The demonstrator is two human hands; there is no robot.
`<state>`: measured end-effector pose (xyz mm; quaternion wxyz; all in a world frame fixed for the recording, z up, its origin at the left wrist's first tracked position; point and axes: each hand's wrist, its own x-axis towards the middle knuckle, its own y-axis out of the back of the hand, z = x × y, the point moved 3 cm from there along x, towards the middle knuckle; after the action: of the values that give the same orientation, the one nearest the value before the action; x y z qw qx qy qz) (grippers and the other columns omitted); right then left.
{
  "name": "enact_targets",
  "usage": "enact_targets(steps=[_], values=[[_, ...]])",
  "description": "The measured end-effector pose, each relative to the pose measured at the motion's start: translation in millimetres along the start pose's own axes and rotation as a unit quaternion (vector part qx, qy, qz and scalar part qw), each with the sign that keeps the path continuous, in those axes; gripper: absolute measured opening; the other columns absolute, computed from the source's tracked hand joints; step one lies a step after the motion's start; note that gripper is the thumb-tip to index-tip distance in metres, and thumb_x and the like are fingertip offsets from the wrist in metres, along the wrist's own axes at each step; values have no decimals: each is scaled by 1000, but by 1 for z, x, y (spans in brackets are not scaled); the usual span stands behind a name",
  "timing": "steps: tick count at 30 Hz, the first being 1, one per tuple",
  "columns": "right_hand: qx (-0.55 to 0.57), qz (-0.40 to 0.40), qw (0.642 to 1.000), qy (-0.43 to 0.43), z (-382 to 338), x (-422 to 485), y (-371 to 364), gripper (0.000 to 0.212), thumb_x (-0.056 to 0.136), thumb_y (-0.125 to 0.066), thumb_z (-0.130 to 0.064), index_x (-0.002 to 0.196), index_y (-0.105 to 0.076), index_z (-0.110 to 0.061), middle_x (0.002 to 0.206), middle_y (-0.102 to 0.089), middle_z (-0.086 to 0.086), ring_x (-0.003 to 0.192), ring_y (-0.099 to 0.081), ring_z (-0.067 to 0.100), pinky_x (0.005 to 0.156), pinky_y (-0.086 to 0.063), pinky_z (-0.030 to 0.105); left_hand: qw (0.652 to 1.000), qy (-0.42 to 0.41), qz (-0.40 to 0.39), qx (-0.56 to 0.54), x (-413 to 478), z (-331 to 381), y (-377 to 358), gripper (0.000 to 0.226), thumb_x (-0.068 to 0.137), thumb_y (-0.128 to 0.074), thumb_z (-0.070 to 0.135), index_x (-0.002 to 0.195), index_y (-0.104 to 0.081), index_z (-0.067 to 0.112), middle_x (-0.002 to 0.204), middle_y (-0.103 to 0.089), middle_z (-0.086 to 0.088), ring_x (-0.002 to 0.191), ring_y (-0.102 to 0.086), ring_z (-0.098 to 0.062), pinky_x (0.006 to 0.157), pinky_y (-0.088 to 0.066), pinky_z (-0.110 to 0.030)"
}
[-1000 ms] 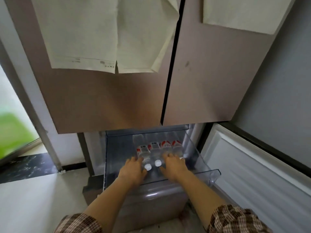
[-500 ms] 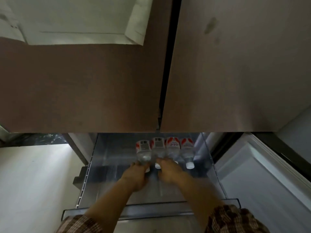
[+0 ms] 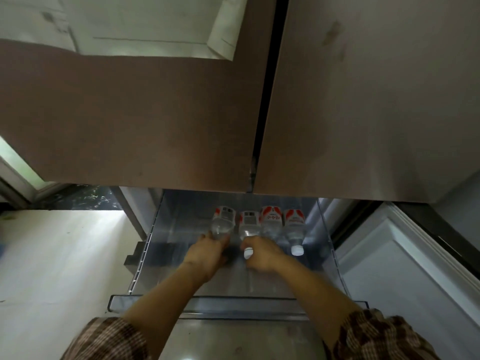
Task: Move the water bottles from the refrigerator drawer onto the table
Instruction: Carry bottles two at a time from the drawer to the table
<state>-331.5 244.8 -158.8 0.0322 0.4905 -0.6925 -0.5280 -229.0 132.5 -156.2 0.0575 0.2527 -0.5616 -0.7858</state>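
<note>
Several clear water bottles with red and white labels lie side by side at the back of the open clear refrigerator drawer (image 3: 145, 258), caps toward me. My left hand (image 3: 207, 252) is closed around the neck of the leftmost bottle (image 3: 222, 222), which sits slightly apart and raised from the row. My right hand (image 3: 262, 253) grips the neck of the second bottle (image 3: 248, 226), its white cap showing by my thumb. Two more bottles, the third (image 3: 271, 222) and the fourth (image 3: 294, 227), lie untouched to the right.
The brown upper refrigerator doors (image 3: 155, 113) overhang the drawer close above the bottles. A white open door panel (image 3: 405, 268) stands at the right. Pale floor (image 3: 59, 255) lies to the left. Papers (image 3: 145, 24) hang on the upper door. No table is in view.
The camera has moved closer and lower over the drawer. Both hands have closed on the necks of the two left bottles, and the leftmost bottle has shifted slightly left of the row.
</note>
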Motion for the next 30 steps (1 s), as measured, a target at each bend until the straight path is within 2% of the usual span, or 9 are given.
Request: enact_targets(steps=[5, 8, 11, 14, 17, 21, 24, 27, 30], values=[[-32, 42, 997, 57, -15, -29, 19, 17, 87, -62, -16, 102, -61, -23, 105, -64, 3, 90, -58, 18, 71, -47, 30, 997, -20, 71, 31, -25, -4, 30, 42, 100, -38, 39, 138, -30, 24, 125, -52, -15, 106, -59, -33, 88, -52, -42], [-57, 102, 990, 79, -26, -45, 27, 11, 84, -65, -16, 95, -63, -19, 98, -67, 4, 86, -61, 20, 72, -53, 34, 993, -9, 113, 17, -35, -8, 47, 47, 99, -40, 34, 141, -25, 18, 119, -59, -14, 99, -63, -32, 84, -53, -42], [-79, 175, 976, 99, -38, -59, 36, 13, 83, -63, -17, 96, -65, -18, 99, -68, 5, 89, -63, 25, 70, -53, 36, 991, 17, 130, 7, -45, -7, 60, 50, 98, -46, 29, 139, -28, 8, 121, -60, -15, 104, -62, -33, 85, -49, -41], [-92, 228, 961, 127, -53, -72, 46, 22, 84, -62, -17, 105, -67, -19, 107, -66, 8, 98, -60, 27, 73, -49, 35, 990, 18, 134, 27, -55, -3, 72, 49, 96, -49, 27, 137, -34, 4, 125, -58, -18, 111, -58, -37, 90, -48, -43], [-67, 228, 964, 122, -67, -83, 53, 27, 82, -65, -22, 109, -67, -25, 107, -68, 6, 99, -62, 26, 74, -50, 34, 990, 6, 140, 13, -69, -4, 88, 45, 92, -56, 25, 132, -42, 6, 123, -59, -17, 111, -59, -35, 92, -49, -42], [-31, 204, 971, 117, -90, -97, 57, 24, 79, -66, -20, 102, -68, -27, 100, -69, 1, 93, -63, 23, 72, -49, 30, 989, 0, 145, -26, -100, -16, 102, 41, 89, -62, 24, 125, -48, 10, 122, -60, -13, 110, -59, -30, 95, -49, -40], [-5, 213, 969, 129, -116, -110, 59, 18, 75, -69, -20, 91, -68, -29, 91, -67, -3, 90, -63, 21, 72, -51, 31, 979, 0, 190, -70, -132, -34, 115, 37, 89, -64, 27, 120, -52, 12, 119, -62, -9, 106, -61, -25, 94, -49, -34], [15, 254, 955, 155, -153, -127, 65, 11, 71, -71, -24, 76, -64, -32, 88, -70, -3, 87, -65, 20, 71, -53, 34, 958, -2, 262, -117, -171, -55, 138, 34, 87, -65, 32, 114, -56, 13, 109, -66, -7, 87, -59, -16, 81, -49, -27], [48, 317, 930, 181, -199, -151, 73, 9, 68, -75, -26, 72, -67, -29, 77, -67, -4, 78, -63, 18, 63, -46, 27, 935, -5, 333, -124, -218, -77, 165, 29, 87, -66, 32, 106, -57, 12, 93, -59, 1, 76, -49, -12, 67, -39, -21]])
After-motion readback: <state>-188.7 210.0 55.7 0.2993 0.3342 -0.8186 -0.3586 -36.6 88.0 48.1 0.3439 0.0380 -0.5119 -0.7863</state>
